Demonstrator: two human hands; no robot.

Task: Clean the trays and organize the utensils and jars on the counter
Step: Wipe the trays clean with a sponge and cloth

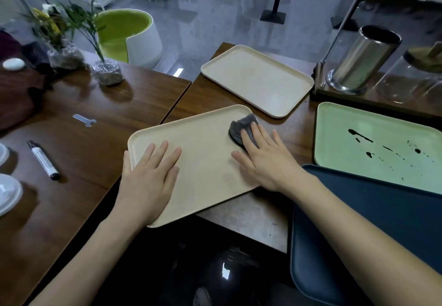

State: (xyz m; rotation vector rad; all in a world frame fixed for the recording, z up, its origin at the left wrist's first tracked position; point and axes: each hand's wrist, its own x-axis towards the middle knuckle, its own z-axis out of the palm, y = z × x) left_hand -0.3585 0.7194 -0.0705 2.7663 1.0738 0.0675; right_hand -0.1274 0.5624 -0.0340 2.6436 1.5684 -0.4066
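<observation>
Mostly under flat right hand (265, 159), grey cloth (240, 128); left hand (150, 174) fingers (165, 155) splayed on beige tray (205, 162).

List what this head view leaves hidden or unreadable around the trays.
- Dark blue tray: cut off by the right and bottom edges, partly covered by the right hand's forearm.
- Green tray: right part out of frame, near corner under the blue tray.
- Beige tray: surface under both palms and the grey cloth unseen.
- Marker: label too small to read.
- Glass jars: blurred, contents unclear.
</observation>
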